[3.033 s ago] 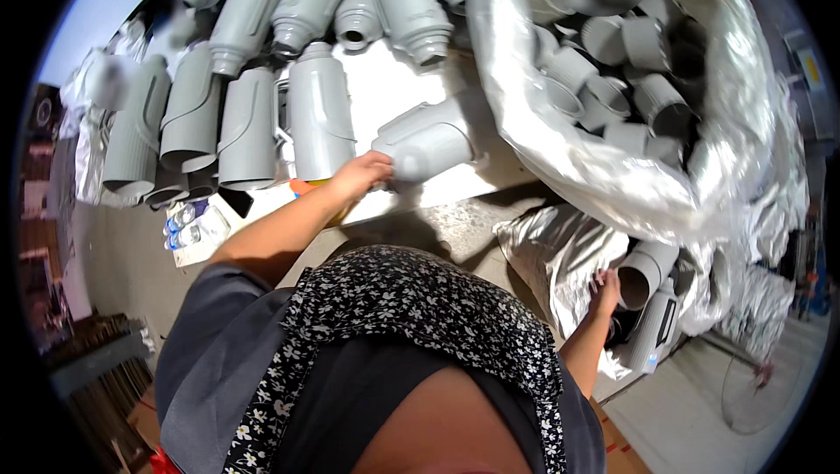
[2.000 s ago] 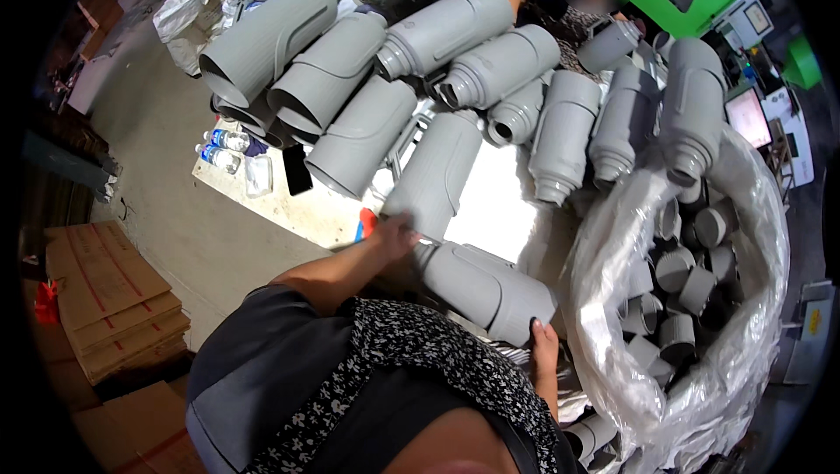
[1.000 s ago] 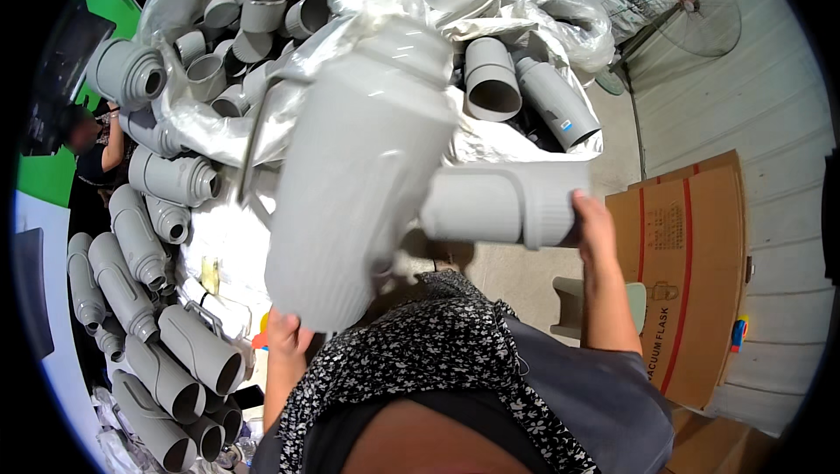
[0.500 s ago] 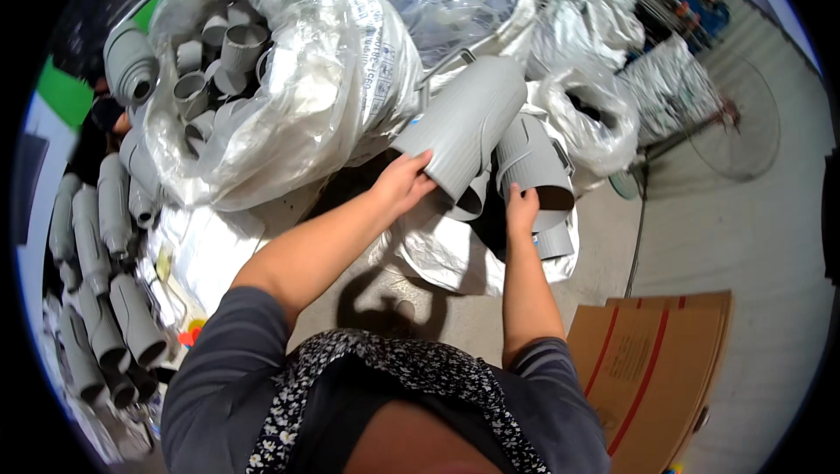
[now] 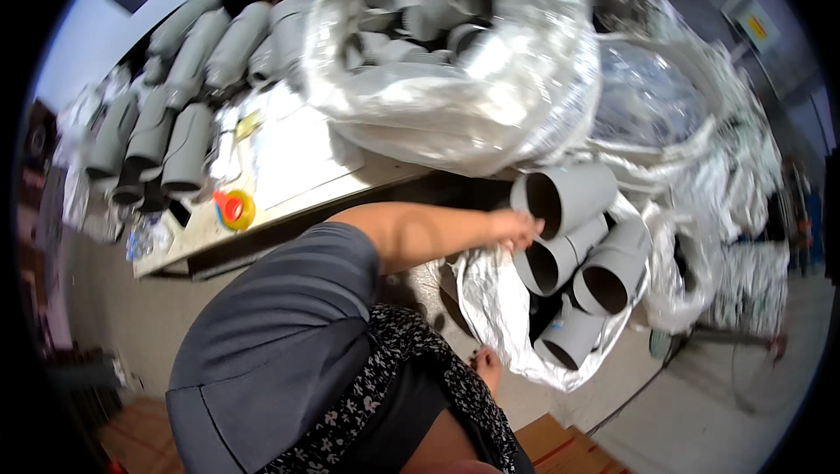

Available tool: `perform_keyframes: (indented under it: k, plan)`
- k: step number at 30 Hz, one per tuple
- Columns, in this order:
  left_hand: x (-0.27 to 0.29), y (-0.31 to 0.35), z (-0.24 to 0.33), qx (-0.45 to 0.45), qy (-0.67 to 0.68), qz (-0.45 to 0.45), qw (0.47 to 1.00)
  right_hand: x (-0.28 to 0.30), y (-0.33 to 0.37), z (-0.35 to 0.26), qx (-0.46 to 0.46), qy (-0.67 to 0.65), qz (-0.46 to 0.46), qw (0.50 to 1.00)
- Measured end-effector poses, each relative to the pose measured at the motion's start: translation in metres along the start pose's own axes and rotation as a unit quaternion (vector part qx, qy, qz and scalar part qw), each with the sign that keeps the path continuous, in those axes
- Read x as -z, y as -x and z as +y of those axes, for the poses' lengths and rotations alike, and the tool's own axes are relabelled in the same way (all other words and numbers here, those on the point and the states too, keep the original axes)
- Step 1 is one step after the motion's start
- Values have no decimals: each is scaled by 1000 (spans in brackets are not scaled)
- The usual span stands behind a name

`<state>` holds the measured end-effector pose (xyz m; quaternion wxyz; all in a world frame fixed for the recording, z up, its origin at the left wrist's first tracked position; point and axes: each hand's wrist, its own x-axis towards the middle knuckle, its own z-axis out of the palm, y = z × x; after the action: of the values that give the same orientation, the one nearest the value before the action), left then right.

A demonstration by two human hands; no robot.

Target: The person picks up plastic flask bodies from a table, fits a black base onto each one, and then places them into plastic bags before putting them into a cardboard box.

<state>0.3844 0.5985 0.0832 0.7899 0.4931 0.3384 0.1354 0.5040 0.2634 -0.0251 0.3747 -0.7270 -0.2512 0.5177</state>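
Observation:
A large grey plastic tube [image 5: 582, 196] with a wide open end lies on top of other grey tubes in a white woven sack [image 5: 499, 303]. At the lower edge of its open end, my left hand [image 5: 516, 227] is closed on the rim; motion blurs the fingers slightly. Below it in the sack are a second tube [image 5: 569, 251], a third [image 5: 623, 255] and a smaller grey piece [image 5: 577, 332]. My right hand [image 5: 486, 367] hangs low beside the sack, close to my body. Its fingers are loosely curled and apart, with nothing seen in them.
A big clear plastic bag [image 5: 420, 111] of short grey rings stands on the table [image 5: 289, 194]. Several grey tubes [image 5: 188, 146] lie at the left, near a yellow and red tape roll [image 5: 234, 209]. Another sack [image 5: 647, 94] holds clear film. Cardboard [image 5: 560, 448] lies at the bottom.
The view has turned left. The large tube has gone down onto the others in the sack. My right hand has left the neighbouring tube and dropped beside my body.

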Motion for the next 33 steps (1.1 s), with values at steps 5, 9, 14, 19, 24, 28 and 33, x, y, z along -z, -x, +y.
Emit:
perform_keyframes:
  k: [5, 9, 14, 19, 24, 28, 33]
  plan:
    - [102, 151, -125, 63, 8, -237, 970, -49, -16, 25, -27, -95, -197, 975]
    - [185, 322, -101, 49, 136, 294, 945, -137, -27, -110, 101, 192, -193, 957]
    - [284, 453, -125, -34, 309, 498, 810, -279, -60, -195, 241, 277, -238, 899]
    - [363, 529, -216, -119, 332, 379, 856, -445, -51, -212, 182, 165, -363, 899]
    - [337, 593, -194, -15, 176, 483, 858, -563, 0, -238, 103, 284, -572, 762]
    - [312, 636, -261, 15, 20, 606, 795, -615, -13, -237, 148, 370, -594, 699]
    - [208, 637, -332, -17, 299, 673, 677, -672, -48, -222, 138, 405, -663, 614]
